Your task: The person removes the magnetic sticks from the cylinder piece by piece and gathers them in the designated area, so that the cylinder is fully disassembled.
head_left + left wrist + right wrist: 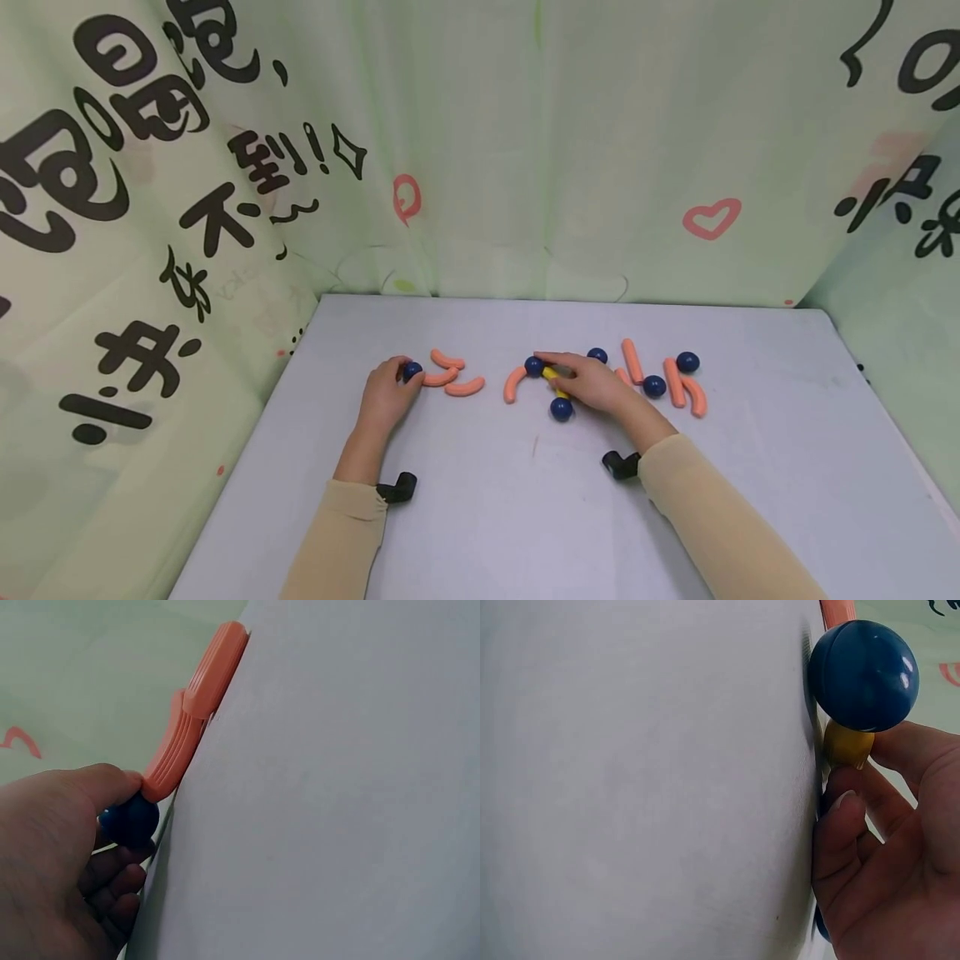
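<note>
A: Left hand (386, 392) on the grey worktop (480, 517), fingers curled round a dark blue ball (412, 371). Ball pinched between thumb and fingertips (clearest in the left wrist view), touching the end of a curved orange piece (441, 377).

B: Two more curved orange pieces just beside: one (447, 359) behind, one (465, 387) to the right and nearer. Not touched by the hand.

A: Right hand (588, 383) near the worktop's middle, fingers curled round a short yellow rod (553, 379). Rod mostly covered by the fingers (only a short stretch visible).

B: Blue ball (534, 365) at the rod's far end, second blue ball (561, 408) at its near end, just below the knuckles. Orange arc (513, 383) touching the far ball on its left.

A: Well apart, the two hands, with the loose curved pieces between them.

B: To the right of the right hand: three further blue balls (654, 386) and several straight and curved orange sticks (632, 360), lying loose. Green printed cloth (480, 142) hung behind and to both sides.
</note>
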A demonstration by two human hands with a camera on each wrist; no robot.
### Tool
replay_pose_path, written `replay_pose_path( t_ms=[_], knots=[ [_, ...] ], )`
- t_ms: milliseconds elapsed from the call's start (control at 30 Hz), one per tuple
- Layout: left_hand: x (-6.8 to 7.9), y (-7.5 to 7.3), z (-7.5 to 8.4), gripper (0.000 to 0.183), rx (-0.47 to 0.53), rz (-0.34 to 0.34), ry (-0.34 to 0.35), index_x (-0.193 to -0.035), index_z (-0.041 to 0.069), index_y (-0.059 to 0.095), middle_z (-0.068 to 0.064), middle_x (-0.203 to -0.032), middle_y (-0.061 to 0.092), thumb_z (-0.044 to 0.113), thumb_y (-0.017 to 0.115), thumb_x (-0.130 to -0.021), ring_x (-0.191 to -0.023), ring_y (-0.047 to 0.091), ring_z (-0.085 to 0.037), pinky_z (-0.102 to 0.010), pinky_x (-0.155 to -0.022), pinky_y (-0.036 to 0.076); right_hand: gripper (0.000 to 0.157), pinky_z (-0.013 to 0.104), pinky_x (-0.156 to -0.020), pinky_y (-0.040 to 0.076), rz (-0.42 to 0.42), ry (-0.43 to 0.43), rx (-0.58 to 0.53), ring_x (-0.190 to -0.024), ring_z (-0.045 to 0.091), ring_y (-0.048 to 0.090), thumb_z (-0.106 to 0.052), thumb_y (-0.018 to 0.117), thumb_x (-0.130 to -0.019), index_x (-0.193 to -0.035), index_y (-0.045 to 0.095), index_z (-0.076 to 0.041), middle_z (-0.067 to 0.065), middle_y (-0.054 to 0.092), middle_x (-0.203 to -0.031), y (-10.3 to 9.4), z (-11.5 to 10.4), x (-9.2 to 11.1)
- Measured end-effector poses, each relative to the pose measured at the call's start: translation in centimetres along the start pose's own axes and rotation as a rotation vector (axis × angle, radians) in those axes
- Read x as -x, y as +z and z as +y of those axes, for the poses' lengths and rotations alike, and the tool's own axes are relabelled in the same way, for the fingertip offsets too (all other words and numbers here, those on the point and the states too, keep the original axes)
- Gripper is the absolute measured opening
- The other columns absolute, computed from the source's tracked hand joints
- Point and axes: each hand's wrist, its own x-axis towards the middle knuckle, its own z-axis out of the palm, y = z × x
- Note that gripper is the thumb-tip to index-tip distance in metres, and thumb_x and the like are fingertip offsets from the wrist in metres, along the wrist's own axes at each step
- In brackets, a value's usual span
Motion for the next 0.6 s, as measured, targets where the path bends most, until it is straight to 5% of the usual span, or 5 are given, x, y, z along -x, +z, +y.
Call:
replay_pose_path(
  t_ms=[400, 600],
  knots=[
    [0.1, -0.1, 0.4, 0.051, -0.059, 0.024, 0.025, -0.138, 0.010, 0.055, -0.018, -0.140, 0.052, 0.039, 0.062, -0.096, -0.130, 0.047, -0.038, -0.052, -0.106, 0.043, 0.052, 0.044, -0.095, 0.045, -0.001, 0.009, 0.007, -0.106, 0.025, 0.054, -0.033, 0.060, -0.099, -0.145, 0.043, -0.048, 0.005, 0.047, -0.152, 0.1, 0.1, -0.1],
    [0.6, -0.1, 2.2, 0.043, -0.036, 0.079, 0.072, -0.133, 0.012, 0.060, -0.014, -0.139, 0.052, 0.035, 0.062, -0.096, -0.131, 0.046, -0.036, -0.052, -0.105, 0.044, 0.052, 0.045, -0.098, 0.044, 0.002, 0.000, 0.004, -0.109, 0.026, 0.053, -0.032, 0.060, -0.099, -0.145, 0.043, -0.047, 0.005, 0.046, -0.152, 0.1, 0.0, -0.1]
  ],
)
